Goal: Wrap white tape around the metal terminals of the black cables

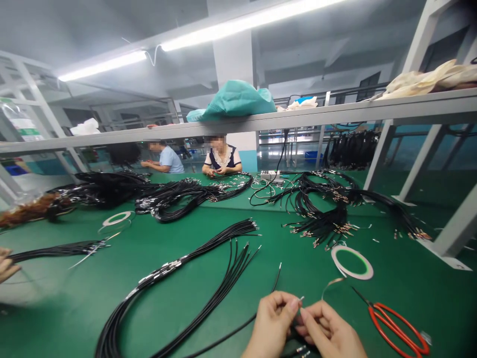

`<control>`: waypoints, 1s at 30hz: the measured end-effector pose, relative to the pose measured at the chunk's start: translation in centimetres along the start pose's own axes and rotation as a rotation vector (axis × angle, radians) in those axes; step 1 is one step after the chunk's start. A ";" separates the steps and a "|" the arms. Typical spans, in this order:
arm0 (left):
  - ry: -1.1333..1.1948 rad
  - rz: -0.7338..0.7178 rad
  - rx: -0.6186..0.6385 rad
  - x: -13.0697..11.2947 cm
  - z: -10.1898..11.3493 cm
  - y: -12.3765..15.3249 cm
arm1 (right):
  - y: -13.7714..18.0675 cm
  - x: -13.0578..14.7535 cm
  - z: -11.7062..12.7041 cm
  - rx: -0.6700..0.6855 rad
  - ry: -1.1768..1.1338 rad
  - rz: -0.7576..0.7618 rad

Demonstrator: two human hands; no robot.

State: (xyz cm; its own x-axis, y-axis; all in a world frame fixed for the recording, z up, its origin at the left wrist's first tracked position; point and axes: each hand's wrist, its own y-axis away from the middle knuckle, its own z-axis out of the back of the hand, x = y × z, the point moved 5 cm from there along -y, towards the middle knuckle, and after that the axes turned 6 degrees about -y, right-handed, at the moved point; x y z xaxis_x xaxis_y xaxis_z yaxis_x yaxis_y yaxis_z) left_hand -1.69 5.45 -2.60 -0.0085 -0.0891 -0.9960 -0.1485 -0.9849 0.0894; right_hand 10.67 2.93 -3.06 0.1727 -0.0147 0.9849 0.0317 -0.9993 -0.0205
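Observation:
Near the front edge, my left hand [274, 318] is closed in a pinch on a thin black cable, whose pale tip [301, 299] pokes out past the thumb. My right hand [328, 328] meets it there, thumb and fingers pinched together; what lies between them is too small to make out. Another black cable [278, 276] sticks up behind my left hand. Dark cable pieces with metallic ends [301, 351] show below both hands. Just beyond my right hand, a narrow tape strip [333, 282] curls up. To the right lie scissors with red handles [398, 325].
A white tape roll [335, 263] lies behind the scissors. A looped black cable bundle [122, 306] covers the left front of the green table [201, 231]. More cable bundles [316, 199] lie farther back. Co-workers sit opposite; another person's hand [7, 266] shows at left. A shelf [320, 110] spans overhead.

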 end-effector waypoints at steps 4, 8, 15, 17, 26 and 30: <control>-0.165 -0.153 0.009 -1.9 0.3 0.4 | 0.4 1.7 0.2 -0.024 0.062 0.060; -0.230 -0.168 0.000 -2.0 0.2 0.1 | 0.6 3.0 0.1 -0.073 0.107 0.108; -0.277 -0.205 -0.018 -1.9 0.2 0.4 | 1.0 4.0 -0.2 -0.089 0.165 0.155; -0.291 -0.232 -0.028 -2.2 0.3 0.6 | 1.0 4.1 -0.2 -0.087 0.172 0.170; -0.517 -0.352 -0.093 -3.7 0.3 1.4 | 1.2 3.8 0.2 -0.124 0.104 0.155; -0.548 -0.388 -0.107 -3.6 0.2 1.6 | 1.1 3.5 0.2 -0.125 0.008 0.101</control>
State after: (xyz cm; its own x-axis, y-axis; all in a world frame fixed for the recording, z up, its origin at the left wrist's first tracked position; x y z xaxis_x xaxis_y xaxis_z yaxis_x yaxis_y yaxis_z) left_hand -2.14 4.26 1.14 -0.4785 0.3339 -0.8121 -0.1435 -0.9422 -0.3028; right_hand 11.47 1.77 0.30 0.1608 -0.1148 0.9803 -0.1083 -0.9893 -0.0981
